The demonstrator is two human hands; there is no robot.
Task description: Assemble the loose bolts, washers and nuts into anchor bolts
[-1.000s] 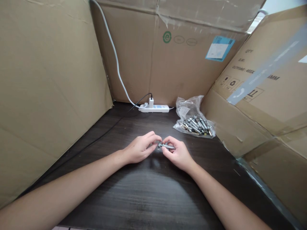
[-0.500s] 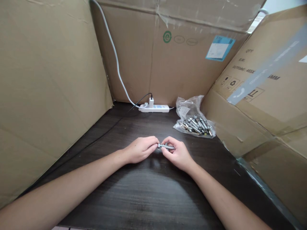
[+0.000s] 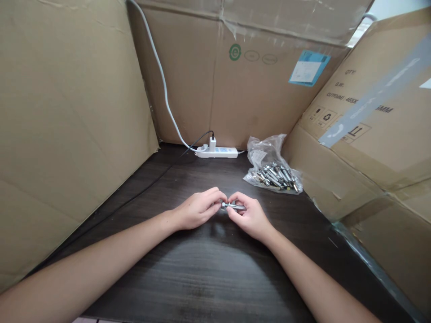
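Observation:
A silver expansion bolt (image 3: 237,207) lies sideways between my hands, just above the dark table. My right hand (image 3: 251,217) is closed around its sleeve, thumb and fingers pinching it near the washer. At the bolt's left end is a hex nut (image 3: 223,205), with the fingertips of my left hand (image 3: 202,208) curled against it. Part of the sleeve is hidden behind my right fingers. Beyond my right hand, a clear plastic bag (image 3: 266,150) holds several similar expansion bolts (image 3: 276,175).
Tall cardboard boxes stand at the left (image 3: 67,112), back (image 3: 188,67) and right (image 3: 377,134) of the dark wooden table (image 3: 202,278). A white power strip (image 3: 222,153) with a plugged-in charger (image 3: 212,144) sits at the back. A black cable (image 3: 148,185) runs along the left.
My left fingers have shifted slightly to the right over the top of the nut, their tips now closer to my right hand. My right hand and the bolt stay nearly in place.

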